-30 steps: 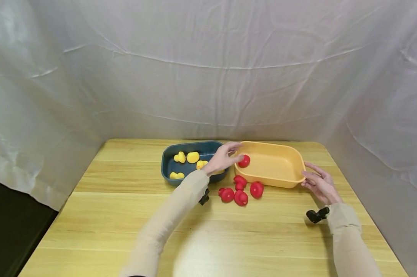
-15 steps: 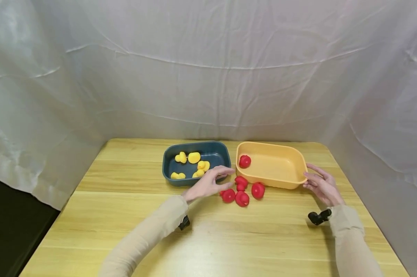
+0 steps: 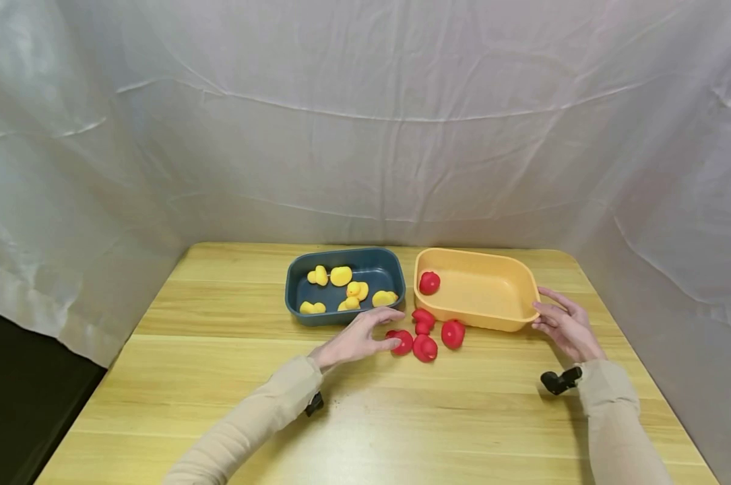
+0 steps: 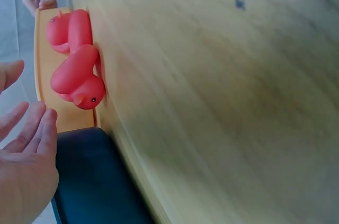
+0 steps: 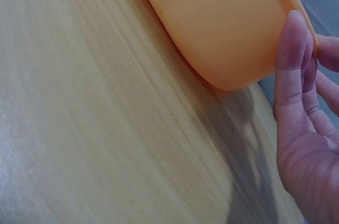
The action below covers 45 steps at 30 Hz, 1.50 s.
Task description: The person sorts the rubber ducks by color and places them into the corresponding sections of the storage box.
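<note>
My left hand [image 3: 359, 338] is over the table, thumb and fingers apart, beside the leftmost red rubber duck [image 3: 404, 342]. In the left wrist view its fingers [image 4: 47, 131] are extended and grip nothing; whether the thumb touches that duck I cannot tell. Several red ducks [image 3: 425, 348] lie clustered in front of the orange tub [image 3: 480, 319]. One more red duck [image 3: 429, 283] sits inside the tub's left end. At the tub's right end my right hand [image 3: 564, 327] pinches the rim between thumb [image 5: 290, 49] and fingers.
Left of the orange tub stands a dark blue tub [image 3: 295, 313] holding several yellow rubber ducks [image 3: 341, 275]. Both stand towards the back of the wooden table [image 3: 438, 417]. Pale cloth [image 3: 365, 135] hangs behind and at the sides.
My left hand has drawn back from the orange tub's left end, leaving the red duck inside, and come down left towards the clustered red ducks. The right hand keeps its hold.
</note>
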{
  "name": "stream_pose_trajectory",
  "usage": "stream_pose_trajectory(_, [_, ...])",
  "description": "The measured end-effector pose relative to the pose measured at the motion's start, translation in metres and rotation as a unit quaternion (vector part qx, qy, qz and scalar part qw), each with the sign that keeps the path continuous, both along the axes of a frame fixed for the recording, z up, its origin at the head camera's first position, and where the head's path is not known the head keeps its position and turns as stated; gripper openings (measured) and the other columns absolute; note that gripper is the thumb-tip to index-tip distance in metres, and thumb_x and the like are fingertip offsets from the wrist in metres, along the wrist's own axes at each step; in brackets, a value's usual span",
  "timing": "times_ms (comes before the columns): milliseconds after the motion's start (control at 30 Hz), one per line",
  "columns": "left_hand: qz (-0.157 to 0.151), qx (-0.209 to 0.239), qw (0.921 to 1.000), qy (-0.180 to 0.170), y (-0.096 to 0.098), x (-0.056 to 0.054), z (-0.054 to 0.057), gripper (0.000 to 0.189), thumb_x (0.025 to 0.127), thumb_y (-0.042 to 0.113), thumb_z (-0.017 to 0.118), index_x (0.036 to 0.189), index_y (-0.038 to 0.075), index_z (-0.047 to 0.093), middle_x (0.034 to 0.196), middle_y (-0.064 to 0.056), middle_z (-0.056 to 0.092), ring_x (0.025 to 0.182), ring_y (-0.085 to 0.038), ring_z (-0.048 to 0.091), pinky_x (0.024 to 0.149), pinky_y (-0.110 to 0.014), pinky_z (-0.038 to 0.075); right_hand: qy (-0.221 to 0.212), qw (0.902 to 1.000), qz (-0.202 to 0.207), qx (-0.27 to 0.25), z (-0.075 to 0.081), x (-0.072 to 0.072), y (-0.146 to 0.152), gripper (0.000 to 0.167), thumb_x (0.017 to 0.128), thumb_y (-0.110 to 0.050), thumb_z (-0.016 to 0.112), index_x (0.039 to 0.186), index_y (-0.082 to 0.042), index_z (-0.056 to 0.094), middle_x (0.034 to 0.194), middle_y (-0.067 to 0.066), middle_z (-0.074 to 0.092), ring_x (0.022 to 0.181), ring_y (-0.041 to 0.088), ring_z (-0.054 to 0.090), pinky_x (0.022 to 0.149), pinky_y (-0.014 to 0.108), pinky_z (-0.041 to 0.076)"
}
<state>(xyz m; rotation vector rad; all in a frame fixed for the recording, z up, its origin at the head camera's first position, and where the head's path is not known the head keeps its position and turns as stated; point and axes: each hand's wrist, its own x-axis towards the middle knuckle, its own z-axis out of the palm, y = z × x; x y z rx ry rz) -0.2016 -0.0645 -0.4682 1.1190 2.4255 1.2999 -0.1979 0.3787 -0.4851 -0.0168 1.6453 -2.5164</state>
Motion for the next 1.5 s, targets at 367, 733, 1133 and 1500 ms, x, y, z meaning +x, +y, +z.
stream_pose_trajectory(367, [-0.003, -0.042, 0.9991, -0.006, 0.0021, -0.0012, 0.0016, 0.057, 0.094, 0.021, 0.073, 0.142, -0.003, 0.052, 0.145, -0.017, 0.057, 0.137, -0.029, 0.053, 0.119, -0.045, 0.042, 0.000, 1.0000, 0.005, -0.005, 0.0002, 0.0006, 0.0007, 0.038, 0.102, 0.006, 0.048, 0.131, -0.014, 0.059, 0.089, 0.006, 0.076, 0.072, 0.015, 0.072, 0.066, 0.026, 0.063])
stream_pose_trajectory(733, [-0.011, -0.054, 0.9985, -0.002, 0.0037, -0.0016, 0.0027, 0.056, 0.095, 0.019, 0.071, 0.142, -0.004, 0.052, 0.145, -0.017, 0.058, 0.138, -0.028, 0.053, 0.119, -0.044, 0.042, 0.000, 1.0000, 0.005, -0.008, 0.0008, -0.0007, 0.0012, 0.038, 0.102, 0.006, 0.048, 0.130, -0.015, 0.062, 0.090, 0.007, 0.077, 0.072, 0.016, 0.072, 0.066, 0.026, 0.063])
stream_pose_trajectory(1133, [-0.017, -0.092, 0.9954, -0.020, 0.0044, 0.0002, 0.0021, 0.058, 0.097, 0.022, 0.069, 0.146, 0.000, 0.049, 0.151, -0.012, 0.053, 0.142, -0.024, 0.048, 0.121, -0.041, 0.039, -0.002, 1.0000, 0.000, 0.007, -0.0004, -0.0014, 0.0012, 0.036, 0.102, 0.005, 0.050, 0.129, -0.015, 0.061, 0.090, 0.006, 0.077, 0.072, 0.015, 0.072, 0.066, 0.026, 0.063])
stream_pose_trajectory(1500, [-0.024, -0.092, 0.9952, -0.024, 0.0034, 0.0010, 0.0000, 0.056, 0.097, 0.021, 0.069, 0.145, -0.002, 0.050, 0.150, -0.014, 0.054, 0.140, -0.025, 0.051, 0.119, -0.041, 0.042, -0.001, 0.9999, 0.000, 0.014, -0.0009, -0.0012, 0.0013, 0.036, 0.102, 0.004, 0.050, 0.130, -0.015, 0.060, 0.088, 0.006, 0.077, 0.071, 0.014, 0.072, 0.066, 0.025, 0.063])
